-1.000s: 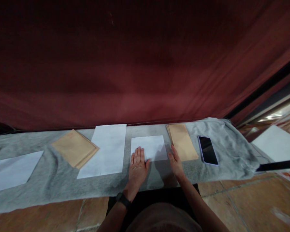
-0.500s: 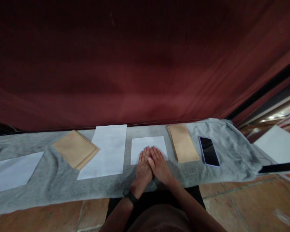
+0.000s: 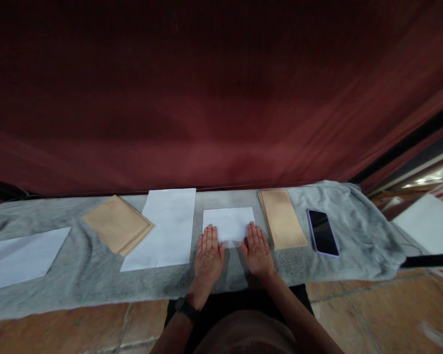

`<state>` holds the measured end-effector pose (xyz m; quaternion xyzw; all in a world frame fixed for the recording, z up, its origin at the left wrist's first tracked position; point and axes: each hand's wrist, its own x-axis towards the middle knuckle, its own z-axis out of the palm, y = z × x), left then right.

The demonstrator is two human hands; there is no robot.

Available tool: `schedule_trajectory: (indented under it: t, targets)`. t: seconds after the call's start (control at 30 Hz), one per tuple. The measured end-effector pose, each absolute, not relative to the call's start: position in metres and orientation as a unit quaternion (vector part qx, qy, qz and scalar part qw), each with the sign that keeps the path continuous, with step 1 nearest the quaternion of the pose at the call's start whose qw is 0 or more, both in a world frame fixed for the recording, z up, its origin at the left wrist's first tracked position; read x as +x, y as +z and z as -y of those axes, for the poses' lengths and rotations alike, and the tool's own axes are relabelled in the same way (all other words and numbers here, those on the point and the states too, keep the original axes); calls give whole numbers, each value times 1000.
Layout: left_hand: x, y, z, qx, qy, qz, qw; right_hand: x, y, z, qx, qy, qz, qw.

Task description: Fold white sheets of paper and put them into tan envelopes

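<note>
A folded-looking white sheet of paper (image 3: 229,221) lies flat in front of me on the grey cloth (image 3: 162,285). My left hand (image 3: 208,253) rests palm down over its lower left corner, fingers stretched out and thumb apart. Over the lower right corner lies my right hand (image 3: 257,250), also flat with fingers extended. Neither hand grips anything. A stack of brown envelopes (image 3: 283,219) is just right of my right hand. To the left of my left hand is a larger white sheet (image 3: 170,226).
More brown envelopes (image 3: 116,223) partly cover the larger sheet. Another white sheet (image 3: 25,258) lies at the far left. A phone (image 3: 323,232) with a purple edge lies right of the envelope stack. Behind the cloth rises a dark red curtain (image 3: 206,123); tiled floor (image 3: 387,309) shows below.
My hands, side by side at the middle of the small sheet before, have slid apart to its left and right lower corners. The paper stays flat.
</note>
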<state>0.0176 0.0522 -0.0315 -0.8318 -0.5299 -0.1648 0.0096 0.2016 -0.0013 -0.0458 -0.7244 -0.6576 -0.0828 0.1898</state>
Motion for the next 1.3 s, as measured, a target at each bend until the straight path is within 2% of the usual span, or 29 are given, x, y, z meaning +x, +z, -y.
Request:
schedule_trajectory:
  t: [0.27,0.57,1.0,1.3]
  targets:
    - [13,-29,-55,-815,-193,546,23,196,-40,4,-754,-80,616,214]
    - [56,-42,-107,-880,-125,459,1,172,-22,-71,-687,49,687,232]
    - [46,-36,-122,-849,-139,509,13,184,-39,-86,-709,-20,667,228]
    - [38,-33,-125,-823,-137,552,12,201,-49,-82,-732,-50,628,260]
